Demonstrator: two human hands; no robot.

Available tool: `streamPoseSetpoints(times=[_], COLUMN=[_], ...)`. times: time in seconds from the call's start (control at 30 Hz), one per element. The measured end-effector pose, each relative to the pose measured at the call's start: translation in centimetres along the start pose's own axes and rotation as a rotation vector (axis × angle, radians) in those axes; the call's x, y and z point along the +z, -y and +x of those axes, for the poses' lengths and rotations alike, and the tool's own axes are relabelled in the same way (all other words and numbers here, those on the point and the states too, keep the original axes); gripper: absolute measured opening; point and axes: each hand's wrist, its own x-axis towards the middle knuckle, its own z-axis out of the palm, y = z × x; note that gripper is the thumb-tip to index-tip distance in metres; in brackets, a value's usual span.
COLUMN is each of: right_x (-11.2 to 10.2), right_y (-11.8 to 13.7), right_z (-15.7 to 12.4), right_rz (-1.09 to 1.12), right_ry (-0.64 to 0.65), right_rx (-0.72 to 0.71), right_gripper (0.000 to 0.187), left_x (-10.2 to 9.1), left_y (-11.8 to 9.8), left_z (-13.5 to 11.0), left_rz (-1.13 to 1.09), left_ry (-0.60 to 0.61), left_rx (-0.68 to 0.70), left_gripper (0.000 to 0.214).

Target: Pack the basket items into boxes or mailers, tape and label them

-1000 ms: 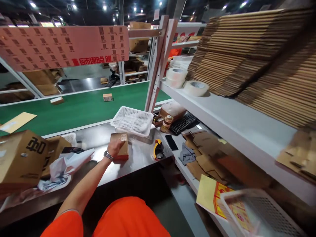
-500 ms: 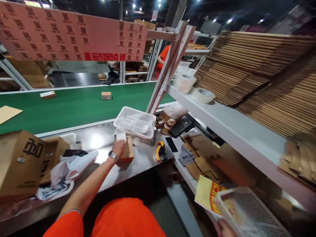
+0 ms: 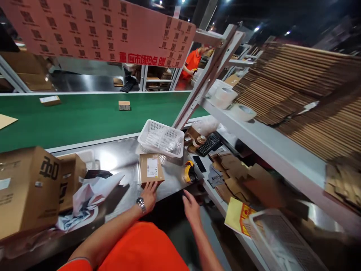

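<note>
A small cardboard box [image 3: 143, 165] with a white label [image 3: 152, 167] on its top lies on the metal bench. My left hand [image 3: 149, 195], with a watch on the wrist, rests its spread fingers on the box's near edge without wrapping round it. Past the bench's front edge hangs my right hand [image 3: 192, 207], empty, thumb and fingers apart. Just behind the box is a white perforated basket [image 3: 161, 138]. To its right stands a yellow-and-black tape dispenser [image 3: 190, 172].
Large cartons [image 3: 31, 188] and a crumpled white bag [image 3: 94, 192] crowd the left. A green conveyor [image 3: 93, 120] with small parcels runs behind the bench. At right, a shelf [image 3: 282, 146] bears tape rolls and stacked flat cardboard; a second basket [image 3: 276, 233] sits low. A person [image 3: 192, 62] stands beyond.
My left hand has drawn back from the label to the box's near edge, leaving the label on top. My right hand has left the lower right basket and come toward the bench.
</note>
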Motion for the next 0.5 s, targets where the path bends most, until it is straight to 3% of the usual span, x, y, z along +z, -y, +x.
streamPoseSetpoints(times=[0.13, 0.23, 0.37, 0.5], right_x=[11.7, 17.9, 22.2, 23.6], right_y=[6.1, 9.2, 11.1, 11.8], right_z=[4.0, 6.8, 8.8, 9.2], right_rz=[-0.227, -0.497, -0.843, -0.918], right_ry=[0.281, 0.380, 0.463, 0.584], right_rx=[-0.365, -0.456, -0.483, -0.638], right_gripper=[0.067, 0.072, 0.086, 0.091], left_x=[-1.5, -3.6, -5.4, -5.5], left_y=[2.0, 3.5, 4.9, 5.2], left_z=[-5.6, -8.8, -11.8, -12.8], left_rz=[-0.280, -0.352, -0.410, -0.510], left_ry=[0.149, 0.089, -0.077, -0.131], left_rx=[-0.053, -0.176, -0.347, -0.494], left_gripper=[0.038, 0.034, 0.031, 0.035])
